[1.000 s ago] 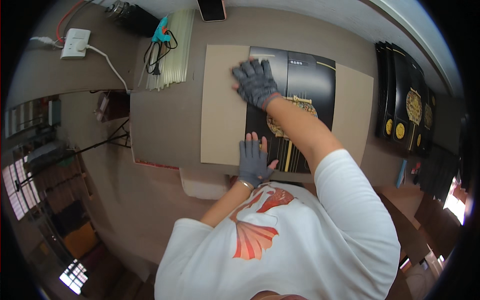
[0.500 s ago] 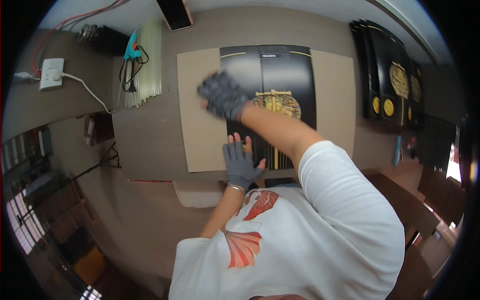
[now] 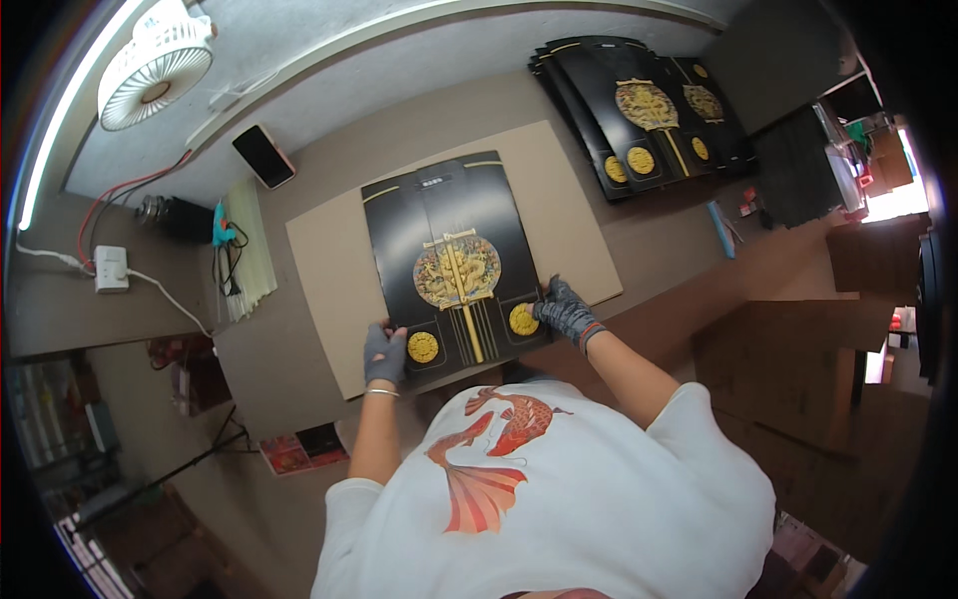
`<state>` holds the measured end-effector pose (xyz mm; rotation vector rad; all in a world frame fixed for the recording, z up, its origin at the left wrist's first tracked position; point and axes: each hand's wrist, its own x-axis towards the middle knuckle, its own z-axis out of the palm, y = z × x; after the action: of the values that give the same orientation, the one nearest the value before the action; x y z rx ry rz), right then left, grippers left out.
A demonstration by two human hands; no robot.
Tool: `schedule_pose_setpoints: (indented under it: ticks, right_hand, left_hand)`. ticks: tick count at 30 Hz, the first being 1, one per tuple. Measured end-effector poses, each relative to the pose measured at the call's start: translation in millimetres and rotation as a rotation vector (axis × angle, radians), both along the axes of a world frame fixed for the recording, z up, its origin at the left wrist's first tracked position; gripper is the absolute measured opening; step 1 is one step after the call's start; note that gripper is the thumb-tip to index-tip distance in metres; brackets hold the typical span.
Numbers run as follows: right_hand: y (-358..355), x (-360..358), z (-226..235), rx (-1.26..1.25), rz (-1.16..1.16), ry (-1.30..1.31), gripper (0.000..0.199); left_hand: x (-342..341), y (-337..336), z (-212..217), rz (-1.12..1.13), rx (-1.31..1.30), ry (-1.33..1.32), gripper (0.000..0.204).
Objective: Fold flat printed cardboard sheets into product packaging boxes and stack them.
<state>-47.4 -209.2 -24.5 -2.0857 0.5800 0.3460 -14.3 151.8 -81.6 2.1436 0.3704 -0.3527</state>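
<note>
Two gloved hands were on one black panel (image 3: 451, 215), which lay over a tan board (image 3: 324, 250) on the table (image 3: 274, 364).

Left hand (image 3: 384, 356): at the panel's near-left corner, fingers bent, apparently gripping the side edge. Right hand (image 3: 567, 311): at the near-right side, fingertips on the edge just beside a disc, apparently gripping too. Undersides of both grips were hidden, so how firm they were couldn't be told.

Panel position: roughly mid-board, bare board showing left and right. Near edge seemed to overhang the board; whether that end was lifted or flat, can't say.

Done, as far as visible: panel had its round coloured medallion (image 3: 486, 262), the gold bar (image 3: 474, 339) below it, and both gold discs: left disc (image 3: 423, 347), right disc (image 3: 523, 319). Nothing on the face looked missing. No loose ornament showed on the board. Judgement: the face work looked complete or close to it, and the panel was being handled by its edges.

Left: unclear. Similar black panels (image 3: 574, 105) lay overlapped at upper right, same style of ornament; finished or waiting, couldn't tell. Teal tool (image 3: 220, 230) and pale rods (image 3: 256, 255) sat off to the left, neither in hand.
</note>
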Motion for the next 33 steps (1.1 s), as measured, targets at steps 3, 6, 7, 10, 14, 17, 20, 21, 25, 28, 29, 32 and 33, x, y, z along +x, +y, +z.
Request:
schedule_pose_setpoints:
  ticks: [3, 6, 7, 10, 14, 17, 20, 21, 25, 28, 29, 32, 33]
  right_hand:
    - [-15.5, -25.5, 1.8, 1.025, -0.480, 0.018, 0.068]
    - [-32.1, -35.4, 31.1, 1.599, -0.410, -0.187, 0.068]
    - [-36.2, -40.4, 30.0, 1.684, -0.468, -0.153, 0.070]
    - [-40.3, -50.3, 25.7, 1.582, -0.620, -0.124, 0.070]
    - [-36.1, -29.7, 6.7, 0.698, -0.624, -0.056, 0.047]
    - [-68.1, -18.0, 17.6, 0.685, -0.537, -0.105, 0.038]
    - [-107.5, -3.2, 45.2, 0.648, -0.605, -0.328, 0.035]
    - [-128.4, 6.1, 54.6, 0.662, -0.680, -0.365, 0.035]
    - [-229.5, 61.9, 70.6, 0.606, -0.673, -0.528, 0.033]
    - [-329.3, 101.7, 38.5, 0.577, -0.751, -0.247, 0.031]
    - [-328.2, 116.3, 35.8, 0.579, -0.742, -0.227, 0.031]
    - [-296.5, 134.6, 41.4, 0.312, -0.835, -0.193, 0.031]
    - [-282.8, 130.7, 42.1, 0.285, -0.835, -0.198, 0.031]
  left_hand:
    - [20.0, -9.0, 3.4, -0.025, -0.388, 0.225, 0.031]
    - [29.4, -41.4, 15.8, -0.043, -0.659, 0.398, 0.018]
    - [29.9, -51.3, 8.7, -0.095, -0.693, 0.410, 0.019]
    - [19.8, -120.0, 45.1, 0.048, -1.002, 0.487, 0.024]
    - [7.6, -152.7, 28.6, 0.033, -0.907, 0.498, 0.021]
    - [4.1, -164.7, 43.0, 0.043, -0.951, 0.572, 0.030]
    - [3.0, -164.4, 64.6, -0.130, -0.908, 0.499, 0.048]
    - [6.3, -162.1, 78.5, -0.136, -0.871, 0.529, 0.054]
    - [15.4, -119.6, 57.0, -0.171, -0.692, 0.330, 0.046]
    - [25.4, -73.4, 28.8, -0.114, -0.442, 0.015, 0.046]
    - [30.1, -54.6, 33.4, -0.066, -0.328, -0.011, 0.044]
    - [28.4, 13.2, 45.1, -0.032, 0.304, -0.136, 0.055]
    - [26.5, 30.4, 53.4, -0.041, 0.549, -0.183, 0.060]
